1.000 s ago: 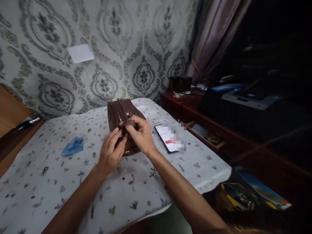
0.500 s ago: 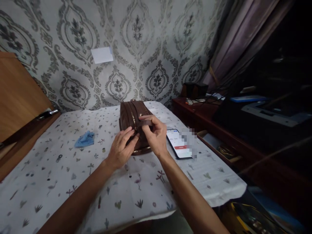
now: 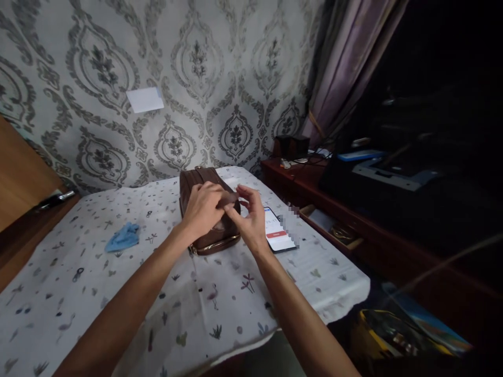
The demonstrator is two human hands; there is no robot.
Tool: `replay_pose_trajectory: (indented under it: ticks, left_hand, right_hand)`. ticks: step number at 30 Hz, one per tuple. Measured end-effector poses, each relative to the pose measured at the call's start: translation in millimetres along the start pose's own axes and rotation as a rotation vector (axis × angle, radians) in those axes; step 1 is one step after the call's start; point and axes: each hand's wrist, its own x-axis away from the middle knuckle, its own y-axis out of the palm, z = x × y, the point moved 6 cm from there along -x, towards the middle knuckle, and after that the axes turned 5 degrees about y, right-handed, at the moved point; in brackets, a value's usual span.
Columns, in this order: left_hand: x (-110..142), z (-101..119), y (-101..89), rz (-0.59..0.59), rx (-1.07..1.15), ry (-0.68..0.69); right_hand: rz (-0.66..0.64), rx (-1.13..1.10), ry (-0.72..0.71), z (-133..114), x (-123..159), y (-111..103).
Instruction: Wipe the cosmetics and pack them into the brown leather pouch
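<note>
A brown leather-look bag (image 3: 188, 186) with gold-toned zippers lies on the patterned tablecloth. My left hand (image 3: 204, 207) rests over the top of the bag, fingers bent around one side of a short brown strap (image 3: 229, 199). On the other side, my right hand (image 3: 251, 217) has its thumb and forefinger at the strap's end, its other fingers curled loosely. The left fingertips are partly hidden behind the strap. At the bag's near lower edge a gold zipper line shows, with a zipper pull at its left corner.
A blue cloth (image 3: 123, 237) lies crumpled to the left. Right of the bag is a phone (image 3: 277, 238) with a lit screen. Beyond the table's right edge stand an open drawer (image 3: 349, 242) and a dark red desk (image 3: 291, 180). A wooden panel (image 3: 23, 178) borders the left.
My left hand has moved from the bag's near left side up over its top to the strap. My right hand has shifted slightly off the strap loop toward its end. The view has turned right.
</note>
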Motion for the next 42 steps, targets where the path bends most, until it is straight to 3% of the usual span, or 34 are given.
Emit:
replay_pose_trajectory:
  ticks: [4, 8, 16, 23, 34, 37, 42]
  left_hand:
    - [-4.9, -14.9, 1.6, 0.037, 0.107, -0.203]
    - [-2.2, -21.7, 3.9, 0.09, 0.139, -0.261]
    - [-4.1, -19.7, 5.1, 0.113, 0.175, -0.283]
    - [-1.3, -14.2, 4.7, 0.127, 0.178, -0.322]
    - [-2.9, -7.7, 9.6, -0.039, 0.215, -0.163]
    - [0.3, -7.4, 2.1, -0.019, 0.22, -0.15]
    - [18.8, -18.9, -28.4, 0.089, 0.222, -0.196]
  right_hand:
    - [-0.226, 0.004, 0.065, 18.9, -4.0, 1.5]
    - [-0.405, 0.056, 0.063, 31.0, -3.2, 4.8]
    - [-0.28, 0.145, 0.066, 29.0, 0.7, 5.9]
    - [-0.273, 0.17, 0.068, 30.3, 0.5, 5.3]
    - [-0.282, 0.162, 0.037, 33.9, -0.7, 6.1]
    - [-0.291, 0.149, 0.019, 35.3, -1.7, 6.7]
    - [-0.325, 0.119, -0.007, 33.0, 1.7, 11.3]
